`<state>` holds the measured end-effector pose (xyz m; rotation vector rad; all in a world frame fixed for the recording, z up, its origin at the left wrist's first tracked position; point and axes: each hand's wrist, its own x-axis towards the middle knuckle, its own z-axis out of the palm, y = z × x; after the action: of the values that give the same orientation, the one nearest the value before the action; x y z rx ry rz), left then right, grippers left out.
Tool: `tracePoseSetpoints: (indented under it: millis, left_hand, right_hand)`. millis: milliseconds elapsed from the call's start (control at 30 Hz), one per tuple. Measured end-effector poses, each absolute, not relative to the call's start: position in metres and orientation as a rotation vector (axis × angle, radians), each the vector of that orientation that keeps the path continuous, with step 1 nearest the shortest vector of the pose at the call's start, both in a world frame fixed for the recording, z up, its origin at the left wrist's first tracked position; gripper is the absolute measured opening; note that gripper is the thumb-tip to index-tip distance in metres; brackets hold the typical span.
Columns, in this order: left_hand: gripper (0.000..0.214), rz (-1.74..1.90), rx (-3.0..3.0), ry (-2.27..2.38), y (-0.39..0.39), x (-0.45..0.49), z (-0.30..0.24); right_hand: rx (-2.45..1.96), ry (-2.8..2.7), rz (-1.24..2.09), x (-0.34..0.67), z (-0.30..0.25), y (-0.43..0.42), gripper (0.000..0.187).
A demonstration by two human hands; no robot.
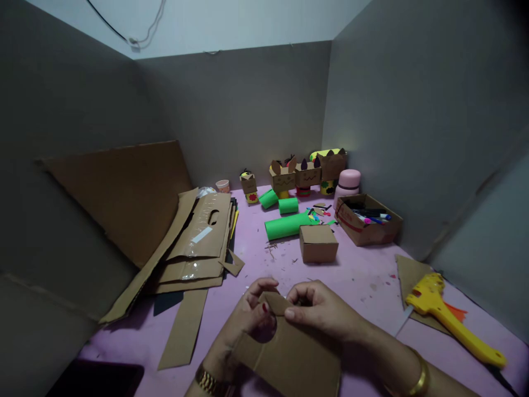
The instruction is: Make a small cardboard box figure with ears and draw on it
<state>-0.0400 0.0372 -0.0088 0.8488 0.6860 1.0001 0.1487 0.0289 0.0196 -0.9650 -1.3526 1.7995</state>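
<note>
A piece of brown cardboard (303, 353) with a rounded cut-out in its left edge is held between both hands, close to me. My left hand (250, 317) grips its upper left part, the thumb lying by the cut-out. My right hand (322, 311) pinches the top edge between thumb and fingers. Beyond the hands sits a small closed cardboard box (318, 244). Behind that box lies a green paper roll (285, 226), and two shorter green rolls, one of them a green tube (288, 206), rest farther back.
Stacked cardboard sheets (206, 220) lie left, with a cardboard strip (184, 331) nearer me. At right are a yellow glue gun (454, 317) and an open box of markers (367, 229). Cardboard animal figures (308, 175) and a pink bottle (348, 182) stand at the back. Grey panels enclose the table.
</note>
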Motion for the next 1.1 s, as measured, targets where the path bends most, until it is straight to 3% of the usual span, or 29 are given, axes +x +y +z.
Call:
tracePoseSetpoints:
  millis: [133, 333, 500, 1100]
  left_hand:
    - [0.044, 1.088, 0.862, 0.790, 0.043, -0.048, 0.005]
    - [0.032, 1.563, 1.253, 1.358, 0.034, -0.051, 0.027]
    - [0.031, 1.442, 1.836, 1.534, 0.023, -0.036, 0.024]
    - [0.021, 1.319, 1.425, 1.440, 0.023, -0.029, 0.022]
  right_hand:
    - [-1.008, -1.440, 1.672, 0.148, 0.021, 0.029, 0.033]
    - [-1.114, -1.548, 1.307, 0.145, 0.025, 0.030, 0.017]
    - [-1.127, -1.616, 1.229, 0.145, 0.023, 0.030, 0.017]
    - [-1.136, -1.636, 1.246, 0.144, 0.012, 0.031, 0.018]
